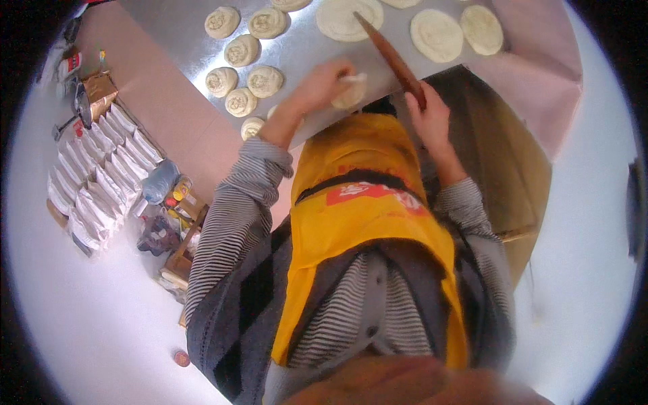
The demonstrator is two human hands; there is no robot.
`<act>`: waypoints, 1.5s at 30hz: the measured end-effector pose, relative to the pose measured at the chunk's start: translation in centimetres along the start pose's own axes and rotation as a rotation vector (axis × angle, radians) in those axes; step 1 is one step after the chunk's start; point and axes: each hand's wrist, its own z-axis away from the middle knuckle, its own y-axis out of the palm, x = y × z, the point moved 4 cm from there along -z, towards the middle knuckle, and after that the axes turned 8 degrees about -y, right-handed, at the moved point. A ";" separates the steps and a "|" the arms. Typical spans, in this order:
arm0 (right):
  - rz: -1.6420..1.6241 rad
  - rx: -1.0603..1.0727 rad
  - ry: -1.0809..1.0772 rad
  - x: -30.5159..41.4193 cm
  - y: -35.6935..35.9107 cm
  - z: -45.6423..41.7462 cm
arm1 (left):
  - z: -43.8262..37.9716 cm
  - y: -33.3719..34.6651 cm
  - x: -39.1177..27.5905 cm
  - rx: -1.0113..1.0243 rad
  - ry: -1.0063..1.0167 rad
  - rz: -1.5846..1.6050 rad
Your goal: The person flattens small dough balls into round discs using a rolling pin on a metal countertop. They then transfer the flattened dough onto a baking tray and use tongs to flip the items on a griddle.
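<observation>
My right hand grips one end of a tapered wooden rolling pin. The pin's far tip lies over a large flattened dough round. At the near edge of the metal work surface, my left hand pinches a pale edge of dough. Just below that hand is a small dough piece; blur hides whether it joins the pinched edge. Several coiled dough balls sit left of my left hand. Flattened rounds, one of them pale and oval, lie beyond the pin to the right.
A large brown box stands below the surface's right side. On the left, white filled bags lie stacked near a blue plastic jug and a cardboard box. A small reddish round thing is on the floor.
</observation>
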 end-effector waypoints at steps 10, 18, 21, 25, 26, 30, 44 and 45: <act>-0.001 0.001 -0.009 0.2 -0.1 -1.0 | 1.9 4.9 0.3 -0.509 0.206 -0.513; 0.130 0.106 -0.138 1.2 1.4 -2.5 | 2.5 4.6 0.2 -0.427 0.286 -0.439; 0.239 0.193 -0.284 2.3 3.3 -3.7 | 4.4 2.0 1.6 -0.530 0.319 -0.339; 0.323 0.260 -0.430 2.4 6.9 -3.3 | 6.0 -0.1 2.2 -0.683 0.223 -0.378; 0.372 0.216 -0.440 2.1 7.7 -3.3 | 5.0 0.4 2.8 -0.644 0.162 -0.429; 0.494 0.018 -0.494 3.6 7.7 -7.1 | -0.3 -1.2 4.4 -0.765 0.120 -0.518; 0.558 0.002 -0.462 3.0 7.8 -9.8 | -0.9 -1.4 2.8 -0.788 0.084 -0.534; 0.549 -0.054 -0.420 2.9 7.9 -11.6 | -2.1 -2.4 2.3 -0.820 0.103 -0.529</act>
